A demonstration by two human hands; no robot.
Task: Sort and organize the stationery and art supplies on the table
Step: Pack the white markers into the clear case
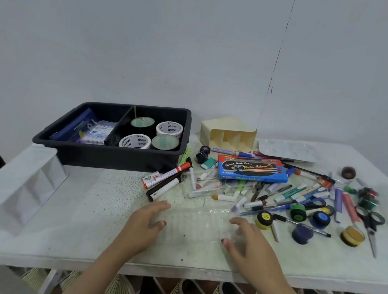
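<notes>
Clear ridged tray (pixel 198 223), flat between left hand (pixel 147 221), right hand (pixel 247 241)

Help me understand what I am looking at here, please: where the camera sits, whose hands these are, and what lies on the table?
There is no machine here. A person wears one camera on the head, and it looks down at their own two bare hands. The left hand and right hand sit at either end of a clear plastic tray on the white table. Whether they grip it or only touch it is unclear. Behind, on the left, a black bin holds tape rolls. To the right lies a jumble: a blue water colour box, markers, small paint pots and scissors. A cream organiser stands by the wall.
</notes>
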